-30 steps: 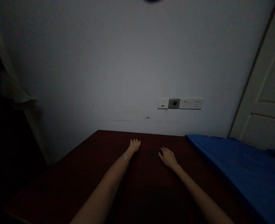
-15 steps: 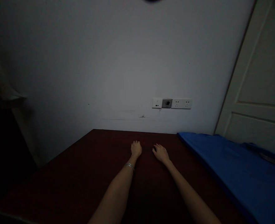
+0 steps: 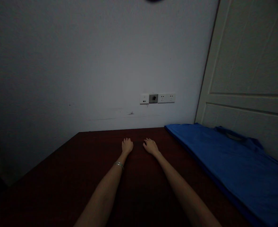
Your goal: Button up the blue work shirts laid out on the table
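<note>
Two hands, palms down, over a dark red table
The right hand had its fingers loosely spread; the left hand had bent fingers, couldn't tell how wide. Small gap between them, both near the table's far edge, which ran along the wall. Loads of tabletop stretched out to the left edge; on the right, a blue cloth cut the room down.

My feed: left hand and right hand ungloved. Left forearm, 7 o'clock, bare, tapering to wrist. Silvery bracelet there, thin banded look, too small for me to read detail. Right forearm, 5 o'clock: bare, slim.
</note>
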{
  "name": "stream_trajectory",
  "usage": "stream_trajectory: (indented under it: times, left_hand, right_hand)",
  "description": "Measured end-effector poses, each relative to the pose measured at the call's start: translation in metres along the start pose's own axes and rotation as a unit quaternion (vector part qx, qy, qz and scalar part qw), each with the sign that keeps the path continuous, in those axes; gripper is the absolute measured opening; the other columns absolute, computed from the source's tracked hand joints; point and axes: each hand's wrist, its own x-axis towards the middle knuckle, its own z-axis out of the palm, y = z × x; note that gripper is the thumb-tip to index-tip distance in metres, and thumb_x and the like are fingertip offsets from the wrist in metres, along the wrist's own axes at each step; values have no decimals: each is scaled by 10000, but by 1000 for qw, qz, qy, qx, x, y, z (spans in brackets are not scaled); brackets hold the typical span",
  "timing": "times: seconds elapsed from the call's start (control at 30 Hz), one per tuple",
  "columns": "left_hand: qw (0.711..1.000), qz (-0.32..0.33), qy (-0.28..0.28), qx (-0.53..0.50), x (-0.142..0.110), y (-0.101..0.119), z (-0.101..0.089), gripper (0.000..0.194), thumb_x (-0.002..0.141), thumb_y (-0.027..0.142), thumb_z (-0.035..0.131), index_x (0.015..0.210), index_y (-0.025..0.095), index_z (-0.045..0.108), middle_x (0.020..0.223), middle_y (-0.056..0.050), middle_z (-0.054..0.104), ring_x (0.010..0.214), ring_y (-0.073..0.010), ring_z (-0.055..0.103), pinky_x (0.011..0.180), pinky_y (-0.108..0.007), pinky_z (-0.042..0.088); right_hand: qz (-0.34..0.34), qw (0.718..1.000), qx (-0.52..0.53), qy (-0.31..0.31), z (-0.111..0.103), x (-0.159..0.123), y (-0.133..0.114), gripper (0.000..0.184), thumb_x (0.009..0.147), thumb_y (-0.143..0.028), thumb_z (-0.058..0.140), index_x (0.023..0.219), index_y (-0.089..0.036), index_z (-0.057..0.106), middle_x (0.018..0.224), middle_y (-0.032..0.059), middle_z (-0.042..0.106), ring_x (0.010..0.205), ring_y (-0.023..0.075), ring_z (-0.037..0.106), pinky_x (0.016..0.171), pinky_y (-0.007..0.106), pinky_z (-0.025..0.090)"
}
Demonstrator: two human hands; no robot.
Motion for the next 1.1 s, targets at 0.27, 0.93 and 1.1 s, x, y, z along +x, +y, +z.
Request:
stream_trajectory:
  times: [0.27, 0.93, 1.1]
  left_hand:
    - [1000, 1, 10, 4, 0, 1, 1, 331, 826, 249, 362, 1074, 104, 526, 1172, -153, 506, 1131, -250, 411, 930, -379, 313]
    - [1000, -4, 24, 5, 2, -1, 6, 312, 827, 232, 360, 1069, 130, 528, 1193, -134, 494, 1149, -246, 394, 939, -377, 315]
    - [1000, -2, 16, 6, 1, 0, 4, 308, 831, 222, 357, 1071, 123, 522, 1191, -142, 487, 1158, -247, 382, 953, -388, 298]
  right_hand:
    - [-11, 1000, 5, 7, -2, -1, 1, 436, 848, -347, 321, 1190, -156, 513, 1301, 103, 433, 1209, 221, 357, 987, 356, 250]
    - [-5, 1000, 5, 5, -4, -2, -1, 441, 852, -339, 310, 1204, -154, 501, 1308, 99, 425, 1223, 224, 341, 1003, 361, 234]
    - [-7, 1000, 7, 3, -3, -1, 0, 445, 856, -342, 306, 1214, -152, 489, 1315, 101, 415, 1231, 222, 329, 1008, 360, 223]
